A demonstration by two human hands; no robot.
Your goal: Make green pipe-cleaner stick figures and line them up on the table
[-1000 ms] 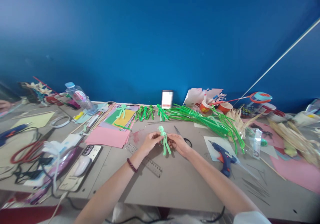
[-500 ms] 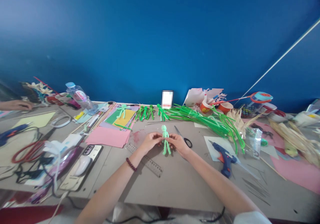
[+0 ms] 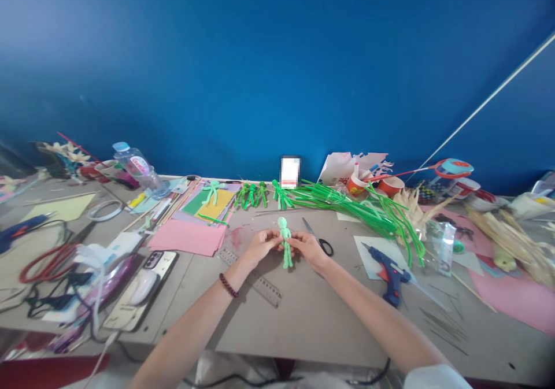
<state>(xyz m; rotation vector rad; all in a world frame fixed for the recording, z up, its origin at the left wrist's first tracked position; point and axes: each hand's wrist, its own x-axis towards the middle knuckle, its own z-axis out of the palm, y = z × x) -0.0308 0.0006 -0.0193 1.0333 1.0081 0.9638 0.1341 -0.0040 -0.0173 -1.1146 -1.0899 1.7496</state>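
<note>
A pale green pipe-cleaner figure (image 3: 286, 256) is held upright over the middle of the table, its round head up and its legs close together. My left hand (image 3: 265, 245) pinches it at the torso from the left. From the right, my right hand (image 3: 307, 247) grips it at the same height; the fingers behind it are partly hidden. Just beyond my right hand lie black-handled scissors (image 3: 325, 247). A clear ruler (image 3: 265, 289) lies partly under my left forearm. Several darker green figures (image 3: 261, 195) stand along the wall, and another pale figure (image 3: 212, 192) rests on coloured paper.
Green pipe cleaners (image 3: 347, 204) spread at the back right. A blue glue gun (image 3: 392, 276) lies on white paper at right. Pink paper (image 3: 186, 237), a phone (image 3: 143, 296) and a tilted plastic bottle (image 3: 141, 166) are on the left. A blue wall (image 3: 277, 77) closes off the back.
The figure's legs have come closer together and its head leans slightly left. Both my hands stay on it. Another person's hand at the far left has gone out of view.
</note>
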